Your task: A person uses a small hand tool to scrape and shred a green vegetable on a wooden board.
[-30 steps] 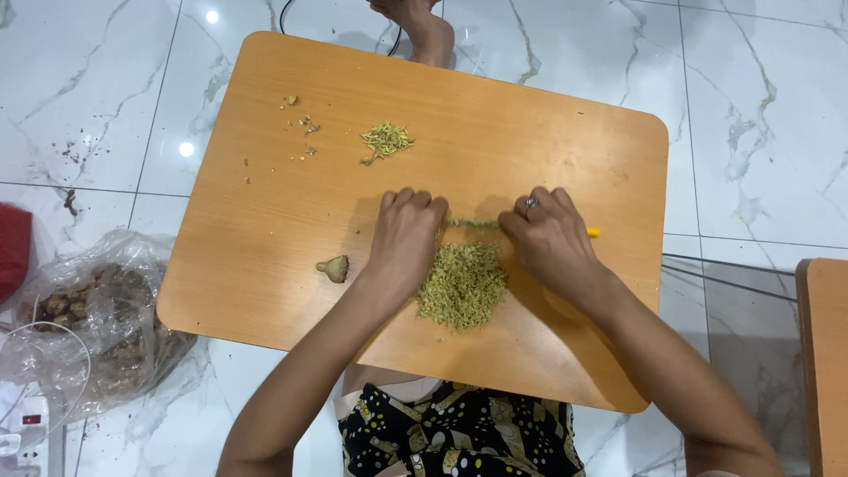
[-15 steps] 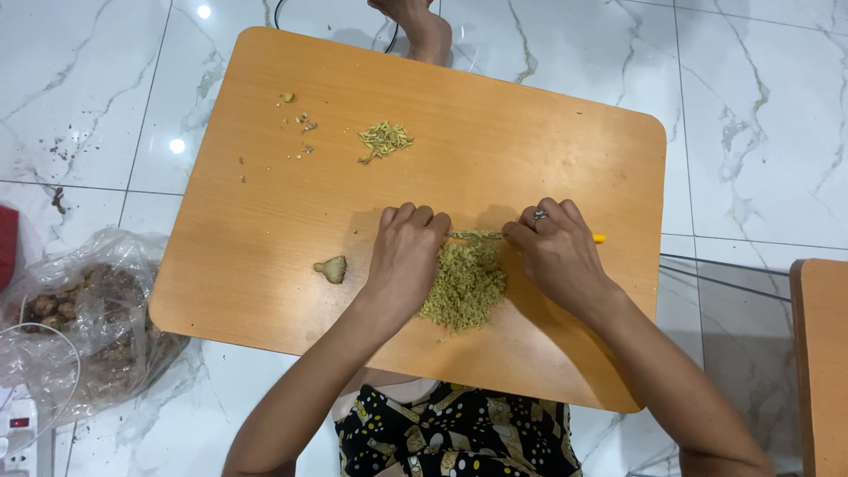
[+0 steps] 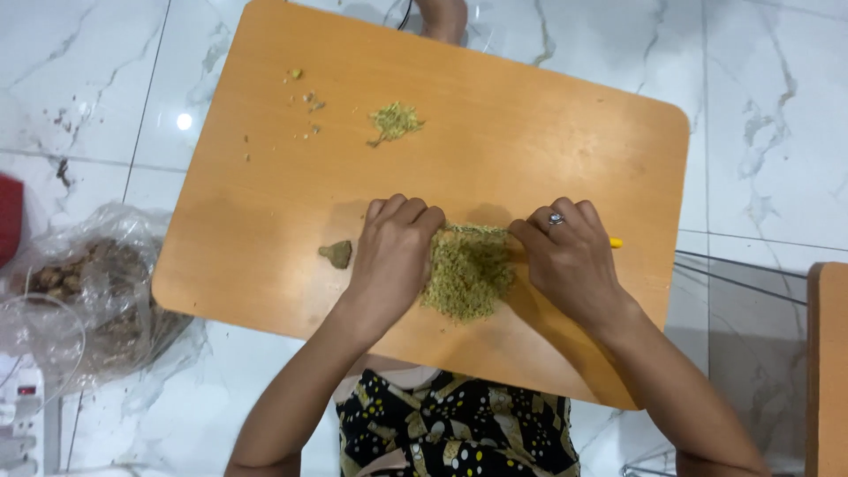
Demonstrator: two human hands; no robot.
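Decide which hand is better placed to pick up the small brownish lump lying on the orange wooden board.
Left. The left hand rests right beside the small brownish lump, while the right hand sits beyond the green chopped pile.

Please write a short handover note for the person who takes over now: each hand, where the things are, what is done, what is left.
Left hand: fingers curled, pressing on the left edge of the large pile of greenish chopped material.
Right hand: closed on a tool with a yellow end, at the pile's right edge; the rest of the tool is hidden.
Wooden board: the large pile lies near its front, a smaller chopped pile lies farther back, and one whole brownish piece lies left of the left hand.
Done: most of the material is chopped fine.
Left: probably the whole piece, and the brown pieces in the plastic bag on the floor.
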